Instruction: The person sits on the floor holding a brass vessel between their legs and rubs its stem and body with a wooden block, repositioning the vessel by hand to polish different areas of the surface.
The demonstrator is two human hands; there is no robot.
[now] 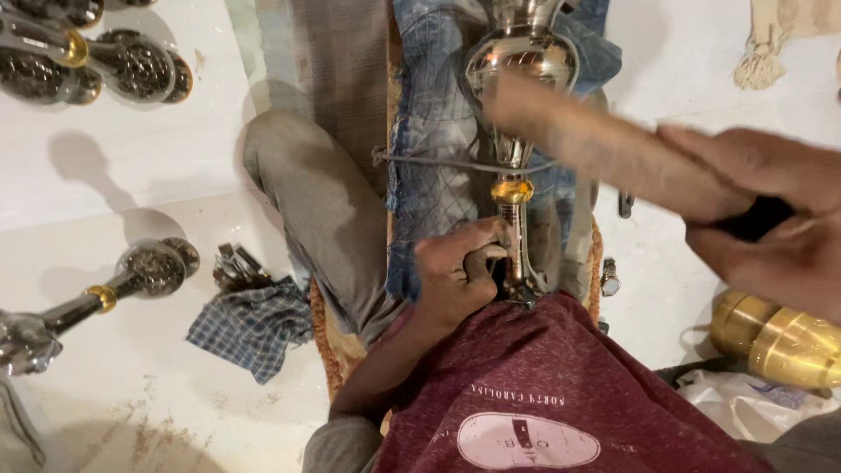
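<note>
Looking down from a seated person's head, a polished metal vase-shaped piece (522, 61) with a brass collar lies lengthwise on folded blue denim (429, 166) over the lap, a thin cord crossing its narrow neck. The left hand (460, 271) is curled closed near the stem's lower end, gripping a small tool too hidden to identify, while the right hand (762, 210), right of the piece, is wrapped tight around a blurred wooden mallet (604, 144) whose head reaches over the bulb. Left of the piece, similar metal pieces (131, 66) and a checked cloth (254, 324) lie on the white floor.
</note>
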